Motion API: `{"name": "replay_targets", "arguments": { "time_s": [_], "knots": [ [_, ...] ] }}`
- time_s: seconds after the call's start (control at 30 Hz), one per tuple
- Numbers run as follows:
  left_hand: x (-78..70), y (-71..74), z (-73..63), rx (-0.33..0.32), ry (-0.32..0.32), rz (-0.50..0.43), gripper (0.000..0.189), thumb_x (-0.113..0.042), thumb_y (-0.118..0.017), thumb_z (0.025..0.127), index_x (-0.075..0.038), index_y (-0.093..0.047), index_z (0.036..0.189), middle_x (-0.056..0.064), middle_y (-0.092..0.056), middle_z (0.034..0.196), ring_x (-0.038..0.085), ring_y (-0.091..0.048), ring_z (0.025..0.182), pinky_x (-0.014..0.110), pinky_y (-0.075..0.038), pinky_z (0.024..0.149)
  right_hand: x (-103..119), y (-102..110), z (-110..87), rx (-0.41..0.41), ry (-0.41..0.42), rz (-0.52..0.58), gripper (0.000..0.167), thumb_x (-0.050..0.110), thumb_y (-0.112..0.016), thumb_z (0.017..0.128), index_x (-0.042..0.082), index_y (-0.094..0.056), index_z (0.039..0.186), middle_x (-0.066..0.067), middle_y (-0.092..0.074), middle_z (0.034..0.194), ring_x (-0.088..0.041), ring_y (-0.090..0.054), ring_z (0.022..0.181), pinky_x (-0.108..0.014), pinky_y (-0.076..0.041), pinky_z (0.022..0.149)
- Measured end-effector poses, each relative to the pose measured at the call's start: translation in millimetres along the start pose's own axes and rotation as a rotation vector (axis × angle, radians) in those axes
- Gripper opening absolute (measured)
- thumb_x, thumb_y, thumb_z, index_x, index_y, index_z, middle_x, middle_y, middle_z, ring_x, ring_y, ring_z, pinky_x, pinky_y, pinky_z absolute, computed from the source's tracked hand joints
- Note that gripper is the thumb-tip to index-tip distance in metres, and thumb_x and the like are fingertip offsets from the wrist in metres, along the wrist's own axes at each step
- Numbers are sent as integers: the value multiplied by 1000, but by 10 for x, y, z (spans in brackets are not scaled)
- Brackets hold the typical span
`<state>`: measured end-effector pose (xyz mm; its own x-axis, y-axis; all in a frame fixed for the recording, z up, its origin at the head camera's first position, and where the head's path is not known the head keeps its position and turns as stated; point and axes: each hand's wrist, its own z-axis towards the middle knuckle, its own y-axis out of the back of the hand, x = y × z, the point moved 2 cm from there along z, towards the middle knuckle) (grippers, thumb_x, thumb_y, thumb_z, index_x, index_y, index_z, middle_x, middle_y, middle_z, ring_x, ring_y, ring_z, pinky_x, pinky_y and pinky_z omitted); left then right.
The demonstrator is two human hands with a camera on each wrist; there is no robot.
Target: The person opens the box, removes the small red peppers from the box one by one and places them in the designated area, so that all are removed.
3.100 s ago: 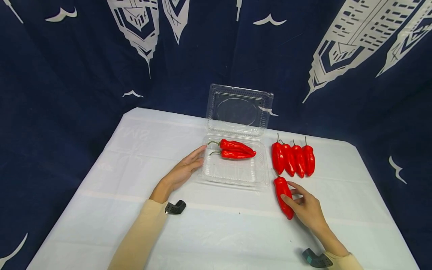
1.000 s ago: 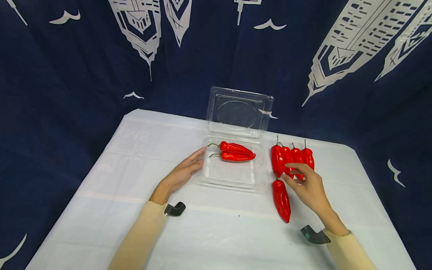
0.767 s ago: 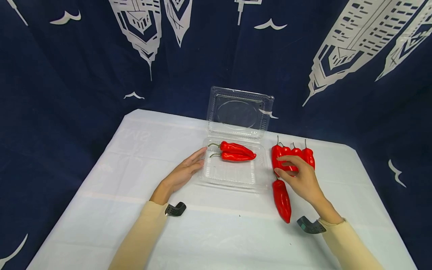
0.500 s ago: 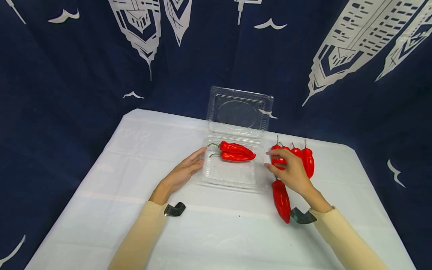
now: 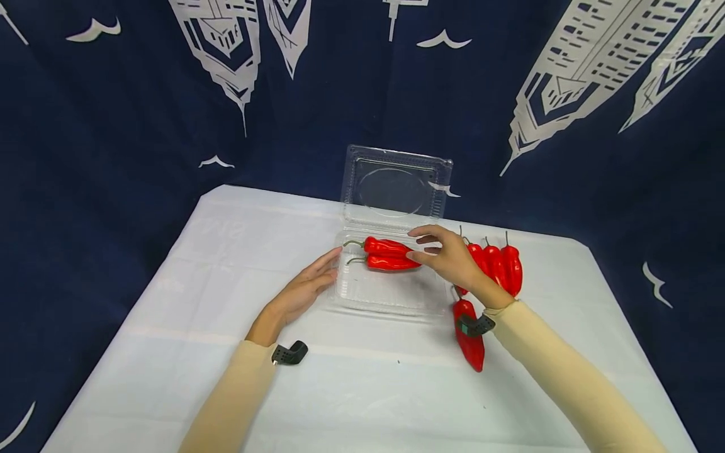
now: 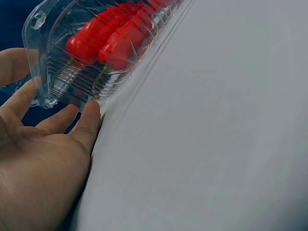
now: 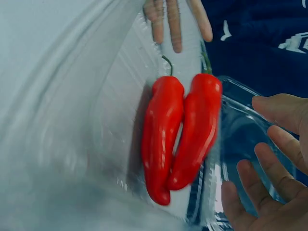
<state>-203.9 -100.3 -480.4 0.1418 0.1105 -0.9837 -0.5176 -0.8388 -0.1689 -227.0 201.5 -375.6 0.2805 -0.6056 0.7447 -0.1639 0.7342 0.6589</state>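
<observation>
A clear plastic clamshell box (image 5: pixel 391 299) lies on the table with its lid (image 5: pixel 393 182) raised at the back. Inside, two red peppers, one behind (image 5: pixel 385 245) and one in front (image 5: pixel 387 262), lie side by side, stems to the left. My left hand (image 5: pixel 303 289) rests its straight fingertips against the box's left wall, as the left wrist view confirms. Over the box's right side hovers my right hand (image 5: pixel 450 258), fingers loosely bent and holding nothing. It hides the peppers' tips in the head view; the right wrist view shows fingers (image 7: pixel 269 168) apart from both peppers.
Several red peppers (image 5: pixel 512 267) stand in a row right of the box, partly behind my right arm. One more pepper (image 5: pixel 471 352) lies nearer, under the wrist camera (image 5: pixel 476 325). A white cloth covers the table (image 5: pixel 362 402); a dark blue patterned curtain (image 5: pixel 317 138) hangs behind.
My right hand has let go of the near pepper, passed over the row of peppers and moved left over the box. My left hand has stayed at the box's left wall.
</observation>
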Motion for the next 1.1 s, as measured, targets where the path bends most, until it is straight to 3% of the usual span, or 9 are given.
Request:
{"name": "replay_targets", "arguments": {
  "time_s": [0.2, 0.43, 0.9, 1.1],
  "knots": [
    [-8, 21, -23, -7, -5, 0, 59, -18, -48, 106, -32, -26, 159, -1, -14, 168, 17, -11, 155, 41, -17, 126, 29, -148, 159, 62, -10, 28, 42, 8, -77, 87, 1, -64, 126, -15, -62, 131, -37, -62, 117, -53, -50, 104],
    [13, 26, -9, 4, -6, -12, 59, -18, -48, 106, -33, -27, 159, -1, -12, 169, 16, -9, 155, 41, -16, 127, 2, -234, 213, 84, -108, 68, 42, 12, -76, 88, 5, -64, 128, -15, -61, 134, -36, -59, 121, -49, -53, 102],
    [20, 19, 3, -5, -4, -7, 58, -20, -49, 106, -32, -28, 158, -1, -12, 169, 16, -8, 155, 41, -16, 127, 24, -402, 279, 33, -116, -82, 37, 4, -74, 87, 5, -67, 123, -19, -62, 131, -37, -57, 121, -49, -53, 100],
    [12, 3, 12, -1, 2, 1, 60, -20, -49, 106, -27, -24, 160, -1, -14, 168, 16, -9, 155, 40, -16, 127, 0, -449, 292, 45, -122, -129, 37, 3, -73, 86, 5, -67, 123, -17, -63, 130, -38, -59, 121, -49, -53, 100]
  ]
}}
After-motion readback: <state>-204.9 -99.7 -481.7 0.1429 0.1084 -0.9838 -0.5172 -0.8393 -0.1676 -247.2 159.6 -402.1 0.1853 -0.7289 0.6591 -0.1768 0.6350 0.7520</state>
